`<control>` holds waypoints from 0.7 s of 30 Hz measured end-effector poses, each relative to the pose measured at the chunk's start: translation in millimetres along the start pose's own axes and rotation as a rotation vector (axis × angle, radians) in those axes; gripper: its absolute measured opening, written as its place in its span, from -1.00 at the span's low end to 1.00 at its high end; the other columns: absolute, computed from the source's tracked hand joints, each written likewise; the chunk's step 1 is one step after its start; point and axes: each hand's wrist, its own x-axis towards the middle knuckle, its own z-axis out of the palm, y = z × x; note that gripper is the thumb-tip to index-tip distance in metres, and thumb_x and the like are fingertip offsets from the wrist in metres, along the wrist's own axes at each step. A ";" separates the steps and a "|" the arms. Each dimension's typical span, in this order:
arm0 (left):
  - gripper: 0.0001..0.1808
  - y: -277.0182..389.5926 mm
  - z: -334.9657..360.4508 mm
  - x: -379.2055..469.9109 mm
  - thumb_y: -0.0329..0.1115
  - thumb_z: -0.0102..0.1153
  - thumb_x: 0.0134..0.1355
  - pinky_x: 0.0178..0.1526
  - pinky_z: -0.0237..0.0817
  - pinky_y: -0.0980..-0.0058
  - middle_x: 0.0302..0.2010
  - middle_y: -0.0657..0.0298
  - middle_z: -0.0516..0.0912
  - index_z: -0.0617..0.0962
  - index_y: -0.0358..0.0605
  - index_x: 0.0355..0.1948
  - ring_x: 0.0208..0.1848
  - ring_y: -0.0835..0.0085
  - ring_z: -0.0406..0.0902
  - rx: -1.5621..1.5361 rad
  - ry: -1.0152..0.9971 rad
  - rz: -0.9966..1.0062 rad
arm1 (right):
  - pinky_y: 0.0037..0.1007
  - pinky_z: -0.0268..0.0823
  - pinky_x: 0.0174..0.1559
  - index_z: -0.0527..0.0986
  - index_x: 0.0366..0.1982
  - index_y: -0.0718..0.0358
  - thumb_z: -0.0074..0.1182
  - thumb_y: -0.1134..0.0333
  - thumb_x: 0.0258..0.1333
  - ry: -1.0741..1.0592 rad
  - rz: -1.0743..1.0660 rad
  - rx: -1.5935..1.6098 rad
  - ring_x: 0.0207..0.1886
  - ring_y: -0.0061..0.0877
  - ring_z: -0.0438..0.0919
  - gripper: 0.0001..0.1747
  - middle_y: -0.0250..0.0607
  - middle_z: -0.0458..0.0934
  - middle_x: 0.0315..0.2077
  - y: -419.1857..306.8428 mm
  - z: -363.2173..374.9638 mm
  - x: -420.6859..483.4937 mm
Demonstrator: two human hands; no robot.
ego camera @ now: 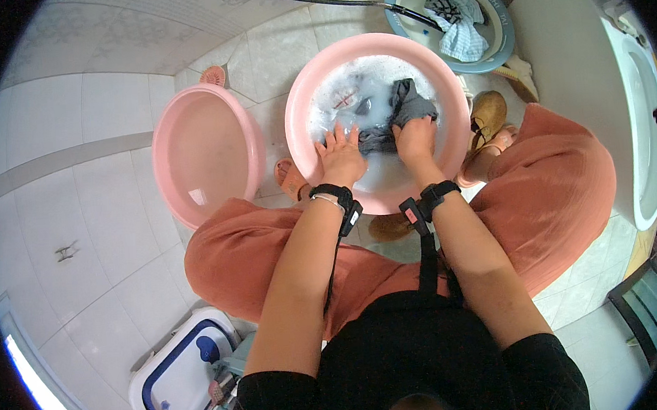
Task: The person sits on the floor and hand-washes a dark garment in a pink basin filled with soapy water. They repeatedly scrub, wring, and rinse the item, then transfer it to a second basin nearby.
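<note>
A pink plastic basin [295,121] of sudsy, cloudy water stands on the floor in front of me. A dark grey wet cloth [407,103] lies in it, partly under the water. My right hand [417,139] is closed on a bunched part of this cloth near the basin's right side. My left hand [341,154] has its fingers spread, palm down, at the water just left of the cloth's lower part; its fingertips are partly in suds. Something pale with red lines shows in the foam beyond my left hand, too unclear to name.
A second pink basin [255,147] with water stands at left. A blue-rimmed basin [504,33] holds light checked cloth [463,38], with a black hose [314,0] reaching over it. Brown shoes [489,112] lie by my right foot. A white-and-blue folding tub [138,384] stands lower left.
</note>
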 end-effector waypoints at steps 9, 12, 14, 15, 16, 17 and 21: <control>-0.38 4.4 -30.1 -7.2 -0.14 0.27 0.06 0.27 -0.05 -0.04 0.24 0.10 0.33 0.43 0.06 0.18 0.30 0.09 0.19 -0.111 0.200 0.108 | -0.29 0.39 -0.10 0.61 -0.32 0.45 0.26 0.09 0.01 -0.157 0.052 0.266 -0.16 -0.15 0.55 -0.52 0.08 0.59 -0.23 5.7 -17.0 13.5; -0.57 -1.3 -34.6 -9.8 -0.18 0.19 0.16 0.12 0.15 0.09 0.05 0.10 0.50 0.49 0.02 0.06 0.14 0.17 0.38 -0.161 0.319 0.289 | -0.33 0.42 -0.21 0.54 -0.25 0.54 0.25 0.08 0.04 -0.282 0.257 0.955 -0.27 -0.25 0.60 -0.45 0.03 0.60 -0.27 1.1 -40.7 16.1; -0.67 -5.0 -37.7 -8.0 -0.24 0.10 0.24 0.01 0.25 0.19 -0.09 0.09 0.56 0.49 -0.04 0.01 -0.01 0.21 0.48 -0.260 0.311 0.294 | -0.30 0.44 -0.22 0.45 -0.13 0.60 0.24 0.08 0.07 -0.426 0.364 1.289 -0.26 -0.35 0.58 -0.37 -0.09 0.58 -0.27 -0.7 -60.7 17.2; -0.72 -5.8 -40.2 -7.3 -0.27 0.06 0.27 -0.04 0.29 0.26 -0.17 0.08 0.58 0.48 -0.08 -0.01 -0.10 0.23 0.51 -0.353 0.301 0.230 | -0.29 0.44 -0.21 0.45 -0.14 0.60 0.24 0.10 0.07 -0.403 0.349 1.232 -0.24 -0.34 0.58 -0.38 -0.07 0.58 -0.26 -0.2 -70.9 16.3; -0.75 -6.0 -44.2 -6.9 -0.29 0.01 0.31 -0.10 0.32 0.32 -0.25 0.07 0.59 0.47 -0.12 -0.04 -0.19 0.25 0.54 -0.460 0.249 0.191 | -0.28 0.45 -0.20 0.45 -0.14 0.60 0.24 0.11 0.08 -0.404 0.328 1.177 -0.23 -0.34 0.58 -0.40 -0.06 0.57 -0.25 0.5 -81.3 16.7; -0.77 -5.2 -49.6 -7.8 -0.30 -0.02 0.32 -0.12 0.33 0.34 -0.28 0.06 0.59 0.47 -0.14 -0.06 -0.24 0.27 0.54 -0.573 0.358 0.217 | -0.27 0.45 -0.19 0.45 -0.14 0.60 0.24 0.13 0.08 -0.406 0.304 1.125 -0.21 -0.33 0.58 -0.41 -0.05 0.57 -0.24 0.4 -90.5 15.7; -0.81 -0.2 -86.6 -22.9 -0.36 -0.02 0.33 -0.19 0.34 0.37 -0.34 0.03 0.61 0.48 -0.26 -0.13 -0.28 0.19 0.57 -0.896 0.474 0.447 | -0.27 0.41 -0.01 0.52 -0.07 0.36 0.27 0.28 -0.14 -0.165 -0.258 0.486 -0.08 -0.16 0.55 -0.48 0.03 0.58 -0.16 -5.4 -115.7 9.2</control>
